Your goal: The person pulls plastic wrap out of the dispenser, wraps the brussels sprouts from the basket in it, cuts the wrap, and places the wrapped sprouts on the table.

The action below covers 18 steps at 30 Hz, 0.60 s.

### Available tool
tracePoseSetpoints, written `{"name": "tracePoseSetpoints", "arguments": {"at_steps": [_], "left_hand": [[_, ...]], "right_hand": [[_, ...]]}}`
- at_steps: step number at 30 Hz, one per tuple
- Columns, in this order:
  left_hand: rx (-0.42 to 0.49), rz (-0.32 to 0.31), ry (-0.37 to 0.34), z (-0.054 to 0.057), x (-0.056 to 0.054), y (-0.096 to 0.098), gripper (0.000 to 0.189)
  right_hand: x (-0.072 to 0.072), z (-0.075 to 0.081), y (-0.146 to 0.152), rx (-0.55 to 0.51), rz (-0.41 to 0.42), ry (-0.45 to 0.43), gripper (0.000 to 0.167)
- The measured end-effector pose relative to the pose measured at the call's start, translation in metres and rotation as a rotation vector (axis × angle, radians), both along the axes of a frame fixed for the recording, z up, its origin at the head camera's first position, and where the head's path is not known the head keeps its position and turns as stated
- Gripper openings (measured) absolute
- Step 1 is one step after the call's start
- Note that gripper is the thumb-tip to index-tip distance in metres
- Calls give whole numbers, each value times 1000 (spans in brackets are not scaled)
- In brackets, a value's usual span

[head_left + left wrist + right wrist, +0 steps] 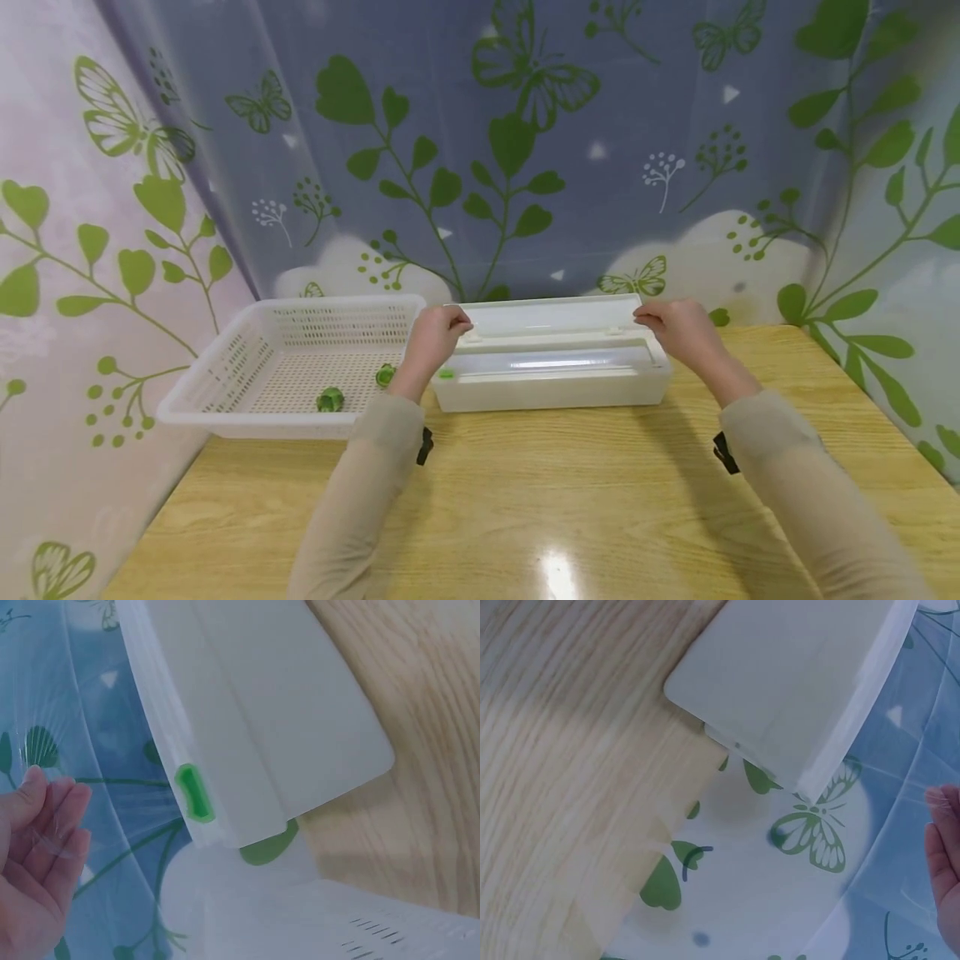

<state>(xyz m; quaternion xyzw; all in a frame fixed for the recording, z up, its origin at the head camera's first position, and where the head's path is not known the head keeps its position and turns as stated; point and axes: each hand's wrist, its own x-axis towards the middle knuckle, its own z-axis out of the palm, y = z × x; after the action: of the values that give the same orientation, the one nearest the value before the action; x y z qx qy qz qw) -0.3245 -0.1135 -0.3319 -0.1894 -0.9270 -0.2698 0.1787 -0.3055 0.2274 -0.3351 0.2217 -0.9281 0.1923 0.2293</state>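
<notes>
A white cling film dispenser [555, 393] stands on the table with its lid [555, 314] raised at the back. Clear cling film [139, 811] stretches from it in faint creases. My left hand [435, 343] pinches the film between thumb and fingers above the dispenser's left end; the left wrist view shows that hand [37, 862] too. Over the right end, my right hand [684, 333] pinches the film's other side. Only the fingers of this hand [946, 851] appear at the edge of the right wrist view. A green slider [193, 793] sits at the dispenser's left end.
To the left is a white perforated basket [258, 421], holding a green vegetable [330, 400] and a second green vegetable [386, 375], partly behind my left wrist. A wooden table [555, 492] lies beneath everything. A leaf-printed curtain [465, 167] hangs close behind the dispenser.
</notes>
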Motion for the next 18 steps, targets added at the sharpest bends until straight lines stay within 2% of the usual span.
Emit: {"name": "tracePoseSetpoints", "arguments": {"at_steps": [8, 18], "left_hand": [[-9, 1, 1, 17, 3, -1, 10], [-10, 13, -41, 43, 9, -2, 14]], "right_hand": [[5, 17, 0, 24, -6, 4, 14], [11, 43, -1, 33, 15, 71, 11]]}}
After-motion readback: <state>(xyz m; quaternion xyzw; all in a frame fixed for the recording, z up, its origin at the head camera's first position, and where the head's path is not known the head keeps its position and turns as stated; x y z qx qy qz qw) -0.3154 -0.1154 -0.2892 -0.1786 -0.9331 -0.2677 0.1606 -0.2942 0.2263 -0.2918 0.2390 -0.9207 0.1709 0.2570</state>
